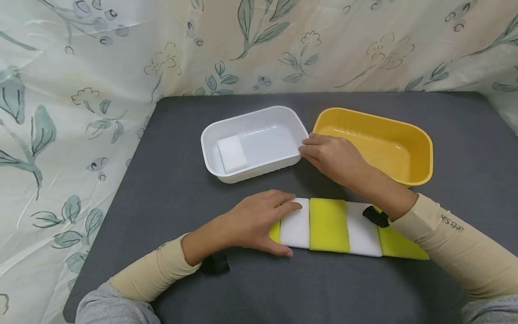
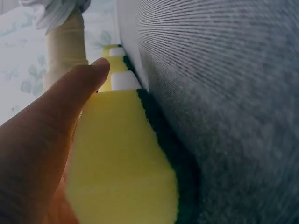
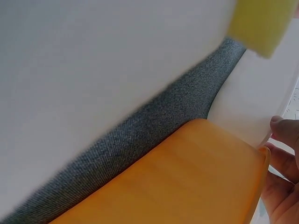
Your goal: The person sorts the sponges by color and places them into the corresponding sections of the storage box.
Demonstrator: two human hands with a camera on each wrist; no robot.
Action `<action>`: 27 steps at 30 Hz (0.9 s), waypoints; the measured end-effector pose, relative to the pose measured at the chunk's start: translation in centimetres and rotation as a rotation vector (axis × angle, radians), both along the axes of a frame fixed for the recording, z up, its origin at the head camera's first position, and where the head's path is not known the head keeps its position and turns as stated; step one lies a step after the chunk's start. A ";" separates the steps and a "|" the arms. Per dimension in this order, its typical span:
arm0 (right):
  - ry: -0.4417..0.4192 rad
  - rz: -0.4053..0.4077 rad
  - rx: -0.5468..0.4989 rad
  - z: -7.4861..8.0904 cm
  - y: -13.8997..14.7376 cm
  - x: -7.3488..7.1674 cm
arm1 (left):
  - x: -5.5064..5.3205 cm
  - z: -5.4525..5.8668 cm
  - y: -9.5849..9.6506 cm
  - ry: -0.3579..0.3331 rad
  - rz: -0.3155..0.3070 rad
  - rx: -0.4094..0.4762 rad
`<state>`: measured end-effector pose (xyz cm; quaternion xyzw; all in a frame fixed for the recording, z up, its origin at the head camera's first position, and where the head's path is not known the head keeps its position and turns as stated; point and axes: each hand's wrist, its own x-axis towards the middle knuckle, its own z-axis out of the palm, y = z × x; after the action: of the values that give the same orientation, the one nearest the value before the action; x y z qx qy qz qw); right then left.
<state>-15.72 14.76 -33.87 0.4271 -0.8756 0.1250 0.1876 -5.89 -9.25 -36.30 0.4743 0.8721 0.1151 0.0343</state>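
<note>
We are seeing the left hand (image 1: 259, 223) spreading its loose fingers over the left end of a row of yellow and white sponges (image 1: 329, 225), which is lying on the near side of the dark table (image 1: 162, 189). The right hand (image 1: 333, 155) is pinching the right rim of the white tub (image 1: 267, 144), standing far, just left of the yellow tub (image 1: 380, 150). A white sponge (image 1: 232, 154) is lying inside at left. Small dark handwriting (image 1: 452, 222) is showing on the right sleeve (image 1: 437, 243); we are not managing to read it surely.

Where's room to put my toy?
Bare table lies left of the white tub, right of the yellow tub, and on the near side of the sponge row. It's crowded between the tubs, where the right grip is.
</note>
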 end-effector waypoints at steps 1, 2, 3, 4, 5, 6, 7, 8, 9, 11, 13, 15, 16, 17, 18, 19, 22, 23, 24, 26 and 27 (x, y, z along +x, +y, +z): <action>-0.003 -0.003 0.003 0.0 0.0 0.0 | 0.0 0.0 0.1 0.001 0.003 -0.008; -0.006 -0.006 0.006 0.1 0.0 0.0 | 0.1 0.0 0.1 0.002 0.009 -0.019; -0.008 -0.008 0.008 0.1 0.0 0.0 | 0.1 0.0 0.2 -0.002 0.017 -0.030; -0.010 -0.009 0.008 0.1 0.0 0.1 | 0.2 0.1 0.2 -0.004 0.024 -0.042; -0.010 -0.010 0.008 0.1 0.0 0.1 | 0.2 0.1 0.3 -0.008 0.032 -0.053; -0.010 -0.010 0.007 0.1 -0.1 0.1 | 0.3 0.1 0.4 -0.012 0.037 -0.063; -0.008 -0.011 0.006 0.1 -0.1 0.1 | 0.3 0.1 0.4 -0.013 0.041 -0.072; -0.006 -0.010 0.005 0.1 -0.1 0.1 | 0.3 0.1 0.5 -0.013 0.044 -0.079; -0.005 -0.011 0.004 0.1 -0.1 0.1 | 0.3 0.0 0.6 -0.011 0.045 -0.082; -0.001 -0.010 0.003 0.1 -0.1 0.1 | 0.3 0.0 0.7 0.004 0.039 -0.085; 0.002 -0.008 0.002 0.1 0.0 0.1 | 0.4 -0.1 0.8 0.023 0.034 -0.084; 0.006 -0.004 -0.001 0.1 0.0 0.1 | 0.4 -0.2 1.0 0.037 0.030 -0.077; 0.007 -0.002 -0.002 0.0 0.1 0.1 | 0.4 -0.2 1.0 0.041 0.029 -0.072; 0.008 0.001 -0.004 0.0 0.1 0.1 | 0.5 -0.3 1.1 0.041 0.029 -0.066; 0.010 0.003 -0.005 -0.1 0.2 0.1 | 0.5 -0.3 1.1 0.040 0.030 -0.059; 0.011 0.006 -0.006 -0.1 0.2 0.2 | 0.6 -0.4 1.1 0.038 0.032 -0.051; 0.014 0.011 -0.009 -0.2 0.3 0.2 | 0.8 -0.4 1.2 0.027 0.039 -0.024; 0.016 0.013 -0.010 -0.3 0.3 0.2 | 0.8 -0.5 1.2 0.025 0.042 -0.016; 0.017 0.014 -0.010 -0.3 0.4 0.2 | 0.9 -0.5 1.2 0.024 0.045 -0.007; 0.019 0.017 -0.012 -0.3 0.4 0.2 | 1.0 -0.5 1.3 0.020 0.054 0.009; 0.022 0.017 -0.012 -0.4 0.5 0.2 | 1.0 -0.6 1.3 0.019 0.057 0.017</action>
<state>-15.51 15.22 -34.24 0.4349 -0.8691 0.1273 0.1985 -4.87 -7.94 -36.86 0.4507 0.8846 0.1187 0.0187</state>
